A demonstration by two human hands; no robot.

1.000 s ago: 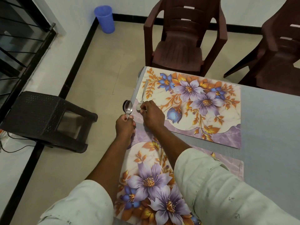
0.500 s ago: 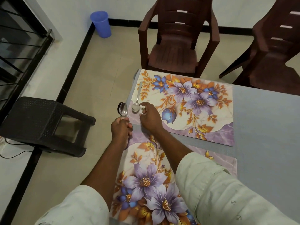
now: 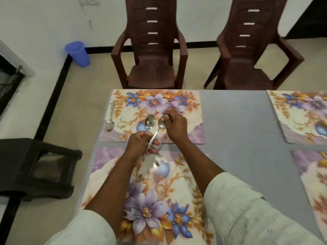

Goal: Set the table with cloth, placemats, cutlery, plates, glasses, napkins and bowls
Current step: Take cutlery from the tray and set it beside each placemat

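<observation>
1. A person's left hand (image 3: 141, 144) grips the handles of a bunch of shiny steel spoons (image 3: 150, 131) above the grey-clothed table (image 3: 235, 131), bowls aimed toward the far edge, long axes running near to far.
2. Two bowls clearly fan out above the fist; the right hand (image 3: 175, 128) pinches the bowl end of the right one, whose handle slants back toward the left hand. A third bowl seems to sit under the right fingers, though blur makes the count uncertain.
3. One more steel spoon (image 3: 110, 119) lies along the left edge of the far floral placemat (image 3: 185, 105), bowl toward the person, handle toward the far edge.
4. Four floral placemats show: the far one, a near one (image 3: 155, 200) under the forearms, and two (image 3: 300, 117) at the table's right edge, partly cut off.
5. Two brown plastic armchairs (image 3: 152, 55) stand beyond the far edge; a black plastic stool (image 3: 35, 167) sits on the floor to the left, and a blue plastic cup (image 3: 77, 53) stands by the wall.
</observation>
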